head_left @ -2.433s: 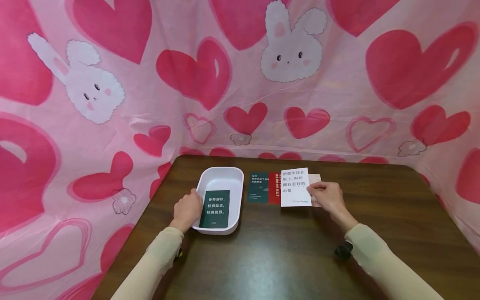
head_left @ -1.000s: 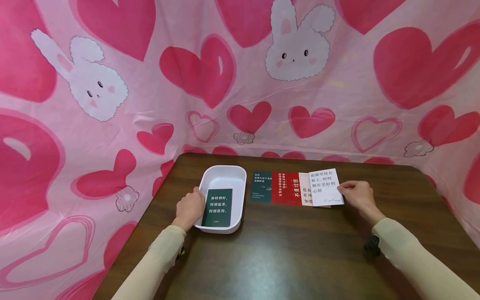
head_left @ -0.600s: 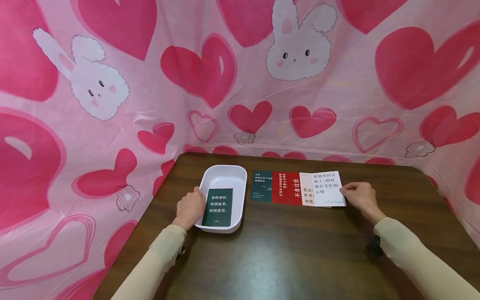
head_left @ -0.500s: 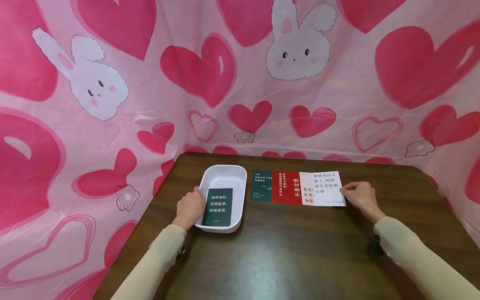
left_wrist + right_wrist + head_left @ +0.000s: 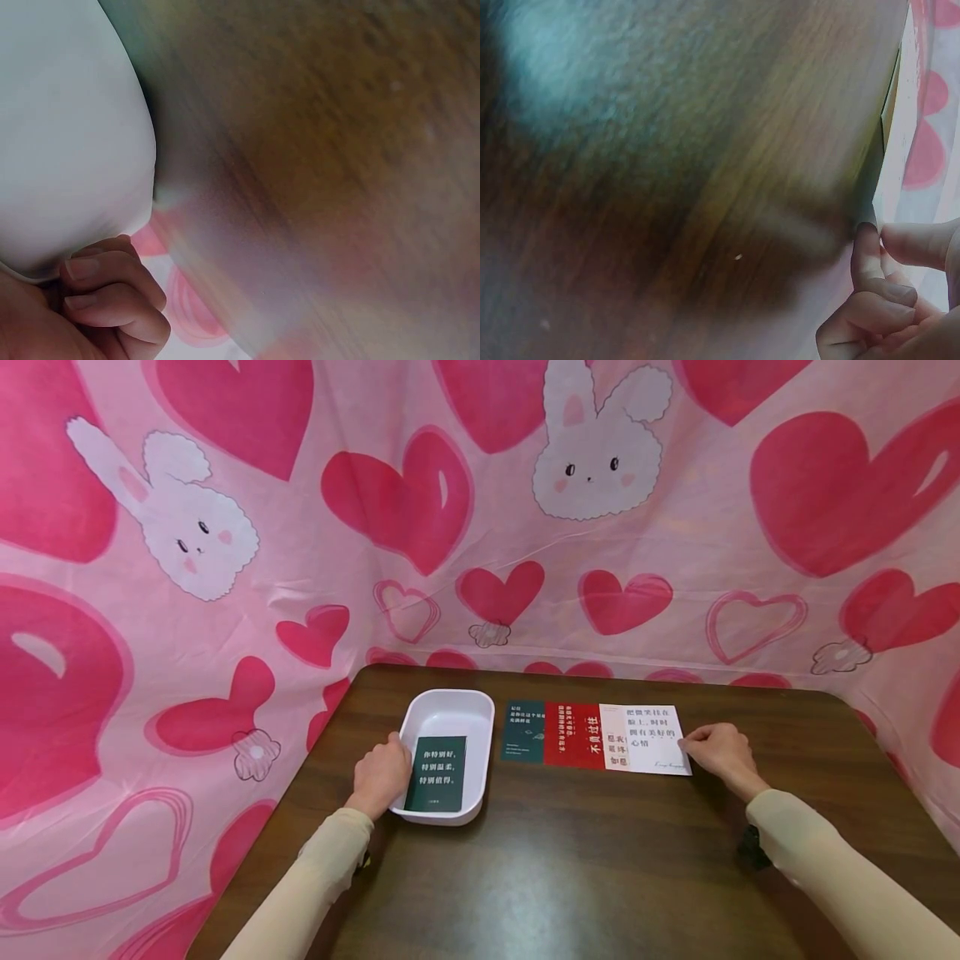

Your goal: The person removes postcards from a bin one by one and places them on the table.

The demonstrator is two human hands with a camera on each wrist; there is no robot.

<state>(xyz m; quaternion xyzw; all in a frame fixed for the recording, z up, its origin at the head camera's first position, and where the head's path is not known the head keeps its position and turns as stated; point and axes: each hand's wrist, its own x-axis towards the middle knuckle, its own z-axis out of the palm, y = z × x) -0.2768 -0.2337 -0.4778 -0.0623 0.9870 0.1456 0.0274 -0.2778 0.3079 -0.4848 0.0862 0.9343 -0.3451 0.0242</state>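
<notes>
My left hand [image 5: 380, 774] grips the left rim of a white plastic tray [image 5: 450, 714], in which a dark green card [image 5: 435, 781] with white writing lies. In the left wrist view the curled fingers [image 5: 116, 277] hold the tray's edge. To the right, my right hand [image 5: 723, 756] pinches the right edge of a white card [image 5: 656, 743] with dark writing, between thumb and forefinger. This card overlaps a pale card [image 5: 613, 722] on its left. A red card [image 5: 573, 735] and a teal card [image 5: 522, 731] continue the row towards the tray.
The brown wooden table [image 5: 540, 860] carries the tray and the row of cards. Behind it and to the left hangs a pink cloth [image 5: 600, 543] with hearts and rabbits, close to the table's back edge.
My right hand has carried the white card to the right, uncovering the red and pale cards, then lowered it nearly flat at the row's right end. My left hand stays on the tray.
</notes>
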